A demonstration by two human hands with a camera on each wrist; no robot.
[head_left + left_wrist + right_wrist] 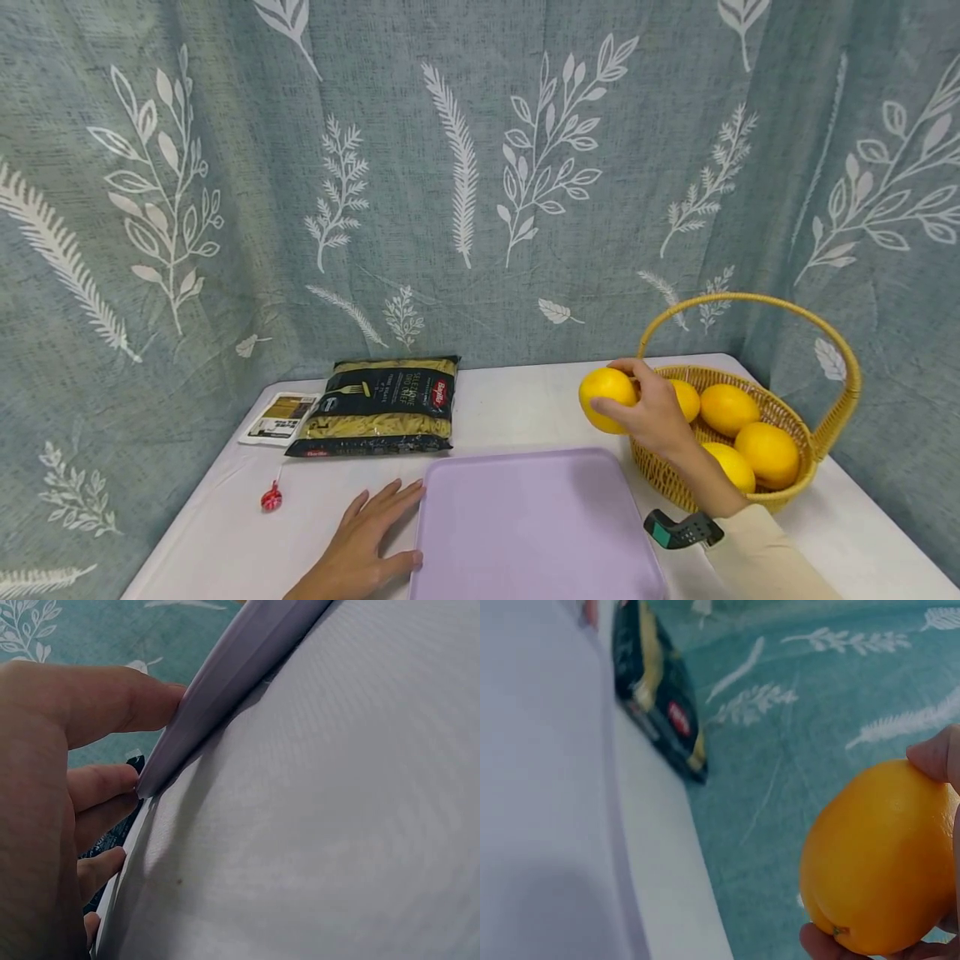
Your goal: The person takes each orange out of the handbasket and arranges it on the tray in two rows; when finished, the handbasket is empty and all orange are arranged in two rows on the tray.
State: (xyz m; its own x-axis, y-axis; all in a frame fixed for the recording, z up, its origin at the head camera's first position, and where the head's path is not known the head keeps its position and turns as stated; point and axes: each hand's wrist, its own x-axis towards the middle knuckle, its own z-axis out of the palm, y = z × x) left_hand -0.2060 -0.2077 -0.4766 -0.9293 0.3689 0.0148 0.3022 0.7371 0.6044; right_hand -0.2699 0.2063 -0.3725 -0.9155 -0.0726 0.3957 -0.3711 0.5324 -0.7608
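In the head view my right hand point(654, 410) grips an orange point(606, 398) in the air, just left of a wicker basket point(801, 492) with a tall handle. The right wrist view shows the same orange point(881, 859) up close, thumb and fingers around it. Several more yellow-orange fruits point(767, 454) lie in the basket. A light purple tray point(525, 525) lies flat at the front middle of the table. My left hand point(367, 537) rests at the tray's left edge, fingers spread and fairly straight. Its fingertips touch the tray's side point(195, 712) in the left wrist view.
A dark Barilla pasta bag point(382, 408) lies at the back left, partly over a small white and brown packet point(279, 418). In front of them is a red lollipop point(272, 497). A leaf-patterned curtain point(480, 183) hangs behind the white table point(525, 408).
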